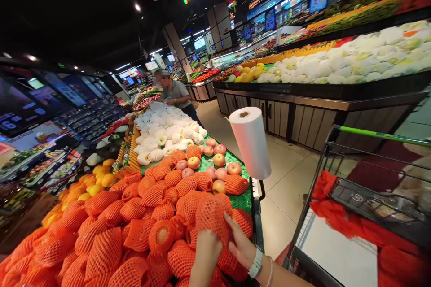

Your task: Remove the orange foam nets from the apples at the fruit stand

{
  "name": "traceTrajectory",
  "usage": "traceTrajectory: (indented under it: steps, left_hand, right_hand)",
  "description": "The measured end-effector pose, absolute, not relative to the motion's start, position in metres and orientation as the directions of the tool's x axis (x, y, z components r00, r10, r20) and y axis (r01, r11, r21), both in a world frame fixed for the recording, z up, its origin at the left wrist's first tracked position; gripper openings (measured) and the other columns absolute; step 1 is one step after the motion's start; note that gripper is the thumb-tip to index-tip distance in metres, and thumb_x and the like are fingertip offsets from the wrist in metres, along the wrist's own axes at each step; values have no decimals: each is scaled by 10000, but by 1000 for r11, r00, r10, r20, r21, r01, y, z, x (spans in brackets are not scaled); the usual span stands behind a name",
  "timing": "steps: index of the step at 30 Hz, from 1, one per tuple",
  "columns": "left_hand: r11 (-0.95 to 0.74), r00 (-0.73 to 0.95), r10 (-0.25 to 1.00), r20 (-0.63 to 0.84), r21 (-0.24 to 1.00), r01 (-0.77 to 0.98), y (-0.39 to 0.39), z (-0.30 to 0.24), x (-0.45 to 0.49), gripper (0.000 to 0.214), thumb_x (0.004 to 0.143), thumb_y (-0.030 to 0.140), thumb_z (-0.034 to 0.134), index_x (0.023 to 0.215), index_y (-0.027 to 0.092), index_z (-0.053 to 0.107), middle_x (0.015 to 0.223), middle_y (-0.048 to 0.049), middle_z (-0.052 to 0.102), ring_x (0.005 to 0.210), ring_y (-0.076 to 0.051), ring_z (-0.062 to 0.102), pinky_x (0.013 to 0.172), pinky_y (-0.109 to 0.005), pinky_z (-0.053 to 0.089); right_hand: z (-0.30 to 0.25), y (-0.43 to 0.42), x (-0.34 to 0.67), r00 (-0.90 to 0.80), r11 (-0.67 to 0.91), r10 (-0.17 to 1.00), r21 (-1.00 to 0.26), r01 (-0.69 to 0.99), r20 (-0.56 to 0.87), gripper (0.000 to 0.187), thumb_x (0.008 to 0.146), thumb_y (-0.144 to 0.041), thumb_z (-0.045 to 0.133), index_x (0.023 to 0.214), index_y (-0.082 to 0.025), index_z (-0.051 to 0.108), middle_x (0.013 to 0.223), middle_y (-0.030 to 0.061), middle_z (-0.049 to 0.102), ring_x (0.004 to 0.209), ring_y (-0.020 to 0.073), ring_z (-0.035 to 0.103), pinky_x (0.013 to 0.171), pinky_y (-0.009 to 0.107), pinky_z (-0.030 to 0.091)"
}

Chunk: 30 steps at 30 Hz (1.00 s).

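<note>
A heap of fruit in orange foam nets (134,219) fills the display in front of me. Both my hands are at its near right corner, on one large net-wrapped fruit (210,213). My left hand (206,251) is curled against its lower front, knuckles toward me. My right hand (239,243), with a white watch on the wrist, cups its right side with fingers laid up along the net. The fruit sits on the pile between the two hands.
A roll of plastic bags (251,141) stands on a holder at the stand's right edge. Bare apples (218,161), white-netted fruit (168,130) and oranges (97,179) lie farther back. A cart with a green handle (380,135) stands at right. Another person (175,92) works at the stand's far end.
</note>
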State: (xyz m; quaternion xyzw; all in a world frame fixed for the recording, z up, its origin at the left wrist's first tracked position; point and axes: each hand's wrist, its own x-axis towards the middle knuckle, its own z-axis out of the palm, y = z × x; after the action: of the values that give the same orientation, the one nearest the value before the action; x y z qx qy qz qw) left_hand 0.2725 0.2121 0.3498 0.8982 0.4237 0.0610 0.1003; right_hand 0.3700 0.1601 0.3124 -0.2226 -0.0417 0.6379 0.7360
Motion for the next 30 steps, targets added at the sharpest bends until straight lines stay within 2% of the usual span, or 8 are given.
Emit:
traceTrajectory:
  steps: [3,6,10,12,15,19,26,30]
  left_hand:
    - [-627,718,684,-129,399,669,198,379,251,171,810,245,568,830,206,734,864,-116,754,793,-259,682,740,-351,544]
    - [-454,781,581,-228,706,544,191,389,215,439,833,356,608,1264,279,611,1339,-99,620,1237,-284,560,1078,-433,411]
    - [-226,332,933,142,946,232,191,362,203,504,903,505,502,1353,279,485,1459,-118,484,1358,-284,431,1124,-476,357]
    - [-254,239,942,234,966,56,190,347,215,788,798,656,564,1445,269,335,1563,-143,306,1429,-316,303,1154,-490,308]
    - [-185,414,895,167,983,5,186,335,233,1098,586,720,712,1481,265,267,1597,-142,229,1461,-338,207,1200,-477,217]
    - [-141,407,904,134,990,-13,181,325,235,1094,557,638,796,1462,316,271,1580,-114,275,1449,-330,250,1195,-467,246]
    - [-403,447,844,296,900,165,185,326,218,1016,589,677,733,1441,318,312,1564,-106,279,1459,-331,211,1206,-524,156]
    - [-260,441,876,198,962,86,181,320,216,1178,482,693,776,1457,297,247,1591,-155,210,1456,-356,217,1201,-517,193]
  right_hand:
    - [296,163,380,257,106,914,-426,-898,-314,586,634,-556,781,1117,-259,630,1120,59,721,1102,283,639,946,455,510]
    - [283,163,396,302,92,882,-496,-864,-362,704,604,-527,814,1217,-288,563,1150,40,708,1103,294,639,926,454,523]
    - [289,160,404,362,131,904,-658,-742,-228,811,629,-514,803,1344,-329,466,1334,40,602,1236,288,549,1022,431,460]
    - [298,158,400,368,175,925,-758,-628,-91,841,627,-507,802,1368,-307,457,1400,59,544,1307,300,479,1091,438,391]
    - [307,154,390,317,216,946,-862,-459,69,906,547,-524,849,1343,-256,508,1415,98,519,1346,339,421,1140,464,319]
    - [305,150,377,271,242,951,-903,-355,148,978,491,-577,872,1342,-244,522,1443,128,481,1365,367,390,1148,494,302]
    - [283,153,356,432,309,893,-867,-391,123,1002,450,-649,846,1326,-266,544,1449,113,478,1376,378,372,1174,539,231]
    - [288,148,358,344,372,901,-880,-295,266,908,454,-535,903,1274,-285,603,1413,98,526,1339,378,423,1160,529,269]
